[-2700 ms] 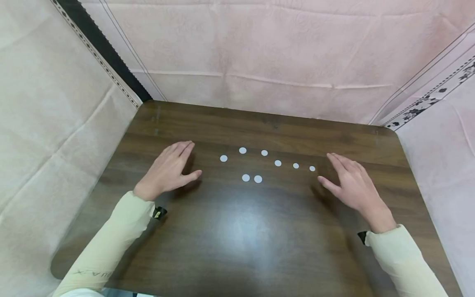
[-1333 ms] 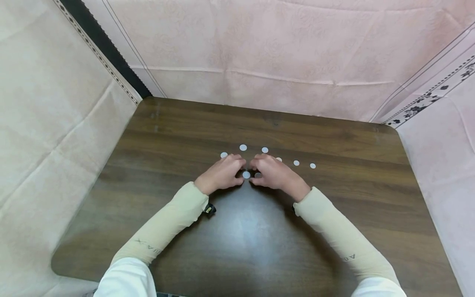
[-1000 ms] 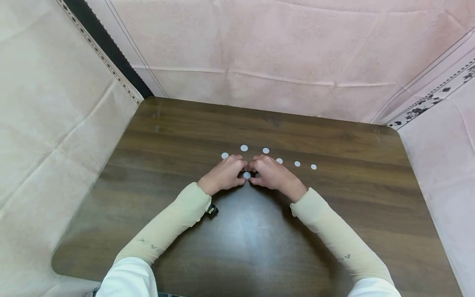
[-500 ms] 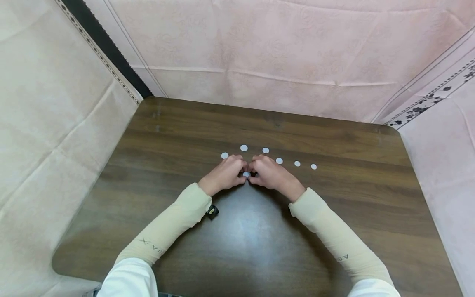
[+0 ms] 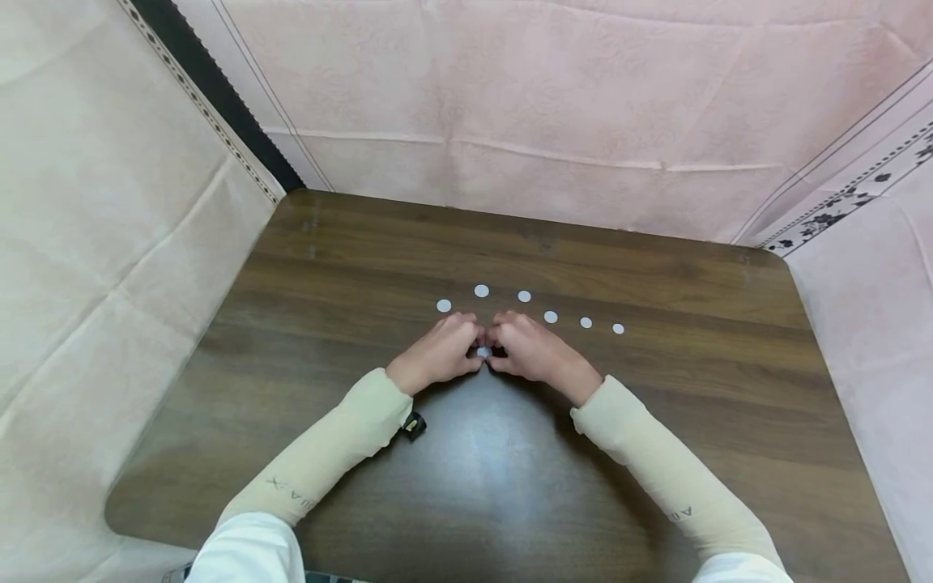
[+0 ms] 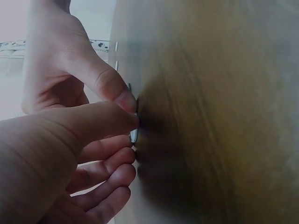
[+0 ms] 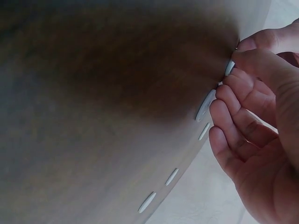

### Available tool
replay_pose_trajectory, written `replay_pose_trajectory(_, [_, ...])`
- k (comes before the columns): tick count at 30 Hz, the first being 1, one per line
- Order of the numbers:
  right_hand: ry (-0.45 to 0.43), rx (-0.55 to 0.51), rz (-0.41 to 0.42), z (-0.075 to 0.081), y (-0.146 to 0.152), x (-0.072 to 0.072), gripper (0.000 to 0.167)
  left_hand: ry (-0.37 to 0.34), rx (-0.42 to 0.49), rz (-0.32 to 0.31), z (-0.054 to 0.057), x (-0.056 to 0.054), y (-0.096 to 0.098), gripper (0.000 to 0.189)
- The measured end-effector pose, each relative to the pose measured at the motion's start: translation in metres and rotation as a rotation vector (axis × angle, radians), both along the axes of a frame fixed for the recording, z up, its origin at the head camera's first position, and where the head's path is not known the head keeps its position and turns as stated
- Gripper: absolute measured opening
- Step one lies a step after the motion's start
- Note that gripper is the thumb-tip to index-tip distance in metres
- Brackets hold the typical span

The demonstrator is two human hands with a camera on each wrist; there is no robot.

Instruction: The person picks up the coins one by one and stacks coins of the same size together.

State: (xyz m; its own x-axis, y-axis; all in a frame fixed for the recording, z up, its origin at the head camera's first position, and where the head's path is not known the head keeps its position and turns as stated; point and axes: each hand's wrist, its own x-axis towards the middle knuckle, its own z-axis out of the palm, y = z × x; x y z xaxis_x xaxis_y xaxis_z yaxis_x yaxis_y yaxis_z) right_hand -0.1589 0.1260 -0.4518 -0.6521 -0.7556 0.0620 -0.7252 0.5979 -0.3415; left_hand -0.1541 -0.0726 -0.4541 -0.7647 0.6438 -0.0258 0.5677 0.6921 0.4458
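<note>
A flat white disc [image 5: 484, 352] lies on the brown wooden table, framed between both hands. My left hand [image 5: 441, 350] holds it from the left, thumb on the near side and curled fingers on the far side. From the right, my right hand [image 5: 538, 350] grips it the same way; the thumb tips meet. Low in the left wrist view, the disc's pale edge [image 6: 134, 135] shows below the left thumb. Another white disc [image 7: 205, 106] lies beside the right fingertips in the right wrist view; the right hand seems to cover it in the head view.
Further back, several white discs lie apart in a loose arc, from one at the left [image 5: 444, 305] to one at the right [image 5: 618, 329]. The table [image 5: 364, 235] has rounded corners. Pale cloth [image 5: 547, 97] hangs behind it and at both sides.
Earlier my hands were wide apart; they came together around the disc. Over the last half second both hands and the disc have slid slightly toward me. The discs behind have stayed put.
</note>
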Motion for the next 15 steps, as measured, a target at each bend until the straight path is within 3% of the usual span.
replay_pose_trajectory(9, [0.050, -0.015, 0.036, -0.001, -0.002, 0.012, 0.005, -0.007, 0.005, 0.003, -0.001, 0.013, -0.002, 0.005])
replay_pose_trajectory(15, [0.005, -0.005, 0.041, 0.004, 0.001, 0.011, 0.008, 0.020, -0.005, 0.000, -0.001, 0.016, -0.002, 0.010])
